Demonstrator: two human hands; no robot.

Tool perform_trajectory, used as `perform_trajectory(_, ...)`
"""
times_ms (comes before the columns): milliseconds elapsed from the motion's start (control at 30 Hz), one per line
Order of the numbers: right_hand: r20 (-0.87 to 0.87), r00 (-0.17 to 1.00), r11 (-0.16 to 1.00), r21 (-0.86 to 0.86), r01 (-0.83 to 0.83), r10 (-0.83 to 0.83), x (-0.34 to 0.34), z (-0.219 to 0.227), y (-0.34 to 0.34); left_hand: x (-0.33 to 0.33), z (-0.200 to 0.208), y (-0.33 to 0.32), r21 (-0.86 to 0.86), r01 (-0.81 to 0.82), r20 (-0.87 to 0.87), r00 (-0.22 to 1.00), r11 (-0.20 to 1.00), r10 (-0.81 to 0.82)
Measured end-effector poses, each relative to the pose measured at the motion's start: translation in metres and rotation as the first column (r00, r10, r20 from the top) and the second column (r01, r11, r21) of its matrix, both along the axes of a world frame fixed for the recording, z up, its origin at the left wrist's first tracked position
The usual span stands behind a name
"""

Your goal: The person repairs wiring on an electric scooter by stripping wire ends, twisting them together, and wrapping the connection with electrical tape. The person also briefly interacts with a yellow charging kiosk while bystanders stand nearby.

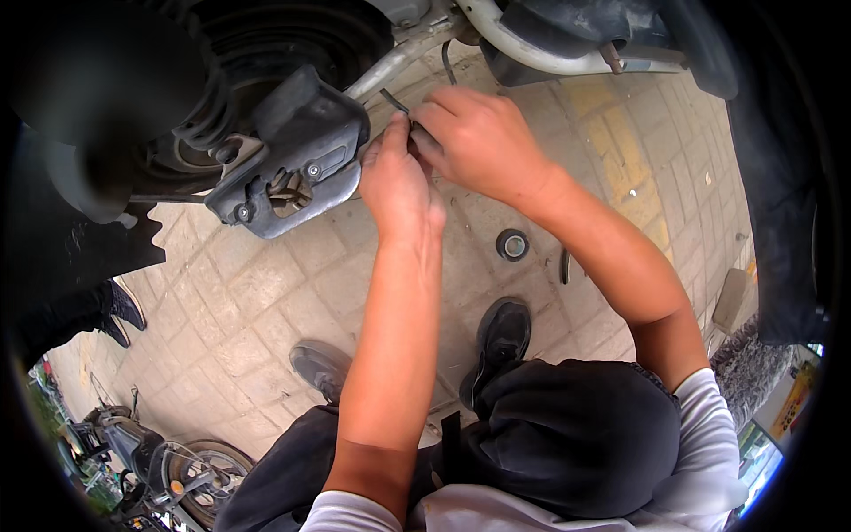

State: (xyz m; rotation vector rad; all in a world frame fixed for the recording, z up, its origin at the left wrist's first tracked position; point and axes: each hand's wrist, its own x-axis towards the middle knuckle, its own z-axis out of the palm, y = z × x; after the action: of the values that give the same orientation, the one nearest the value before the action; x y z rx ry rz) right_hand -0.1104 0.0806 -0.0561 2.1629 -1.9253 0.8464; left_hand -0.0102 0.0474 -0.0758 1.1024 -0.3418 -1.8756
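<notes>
Since the shoes (pixel 503 341) are planted apart, probably for balance, the paving (pixel 474 288) ahead leaves working room; a black ring-shaped roll (pixel 503 252) sits just beyond, likely within easy reach. Farther, left hand (pixel 394 182) has thumb and finger nearly closed on a thin black cable (pixel 395 101), presumably to steady it. Right hand (pixel 479 133) meets it, fingers curled; can't tell what it grips. Cable's just right of the plastic cover (pixel 306 133), nearer than the pale tube (pixel 399 64).
</notes>
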Motion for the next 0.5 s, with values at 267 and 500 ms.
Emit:
perform_trajectory(267, -0.063, 0.997, 0.993, 0.109, 0.043, -0.036, 0.026, 0.009, -0.007, -0.001, -0.047, 0.005, -0.095, -0.055, 0.033, 0.998, 0.994, 0.059)
perform_trajectory(500, -0.085, 0.996, 0.989, 0.147, 0.03, -0.018, -0.023, -0.042, -0.001, -0.035, -0.072, 0.01, -0.062, -0.059, 0.078, 0.995, 0.996, 0.064)
